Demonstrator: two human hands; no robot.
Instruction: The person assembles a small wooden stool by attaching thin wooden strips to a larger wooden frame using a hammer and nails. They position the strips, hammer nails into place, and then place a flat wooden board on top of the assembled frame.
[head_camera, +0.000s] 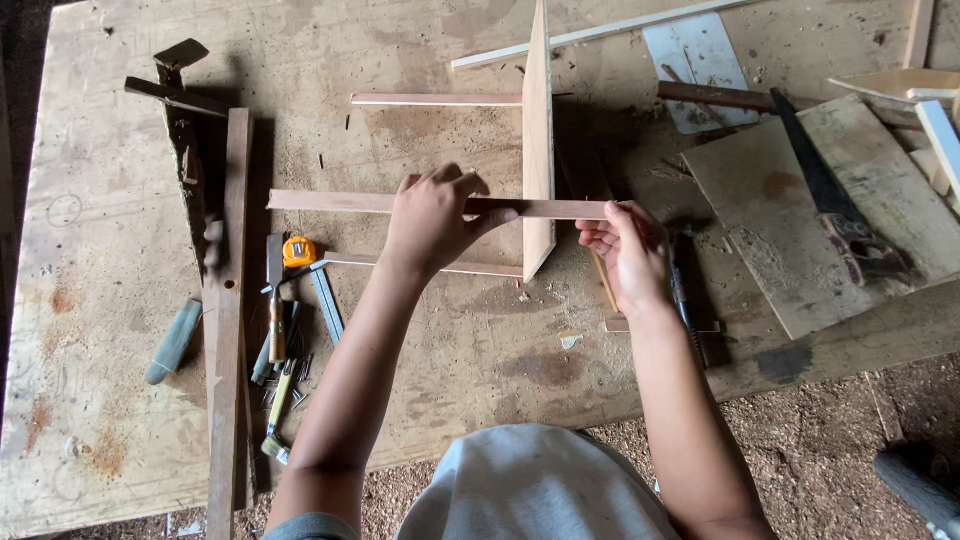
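A handsaw (838, 205) lies on a plywood offcut (800, 260) at the right, while an orange tape measure (298, 251), chisels (275, 300) (handles toward me) and nails (300, 375) clutter the workbench (110, 280).

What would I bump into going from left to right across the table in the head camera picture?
Grey-handled tool → long dark plank → yellow tape measure → left hand → upright board → right hand → hand saw.
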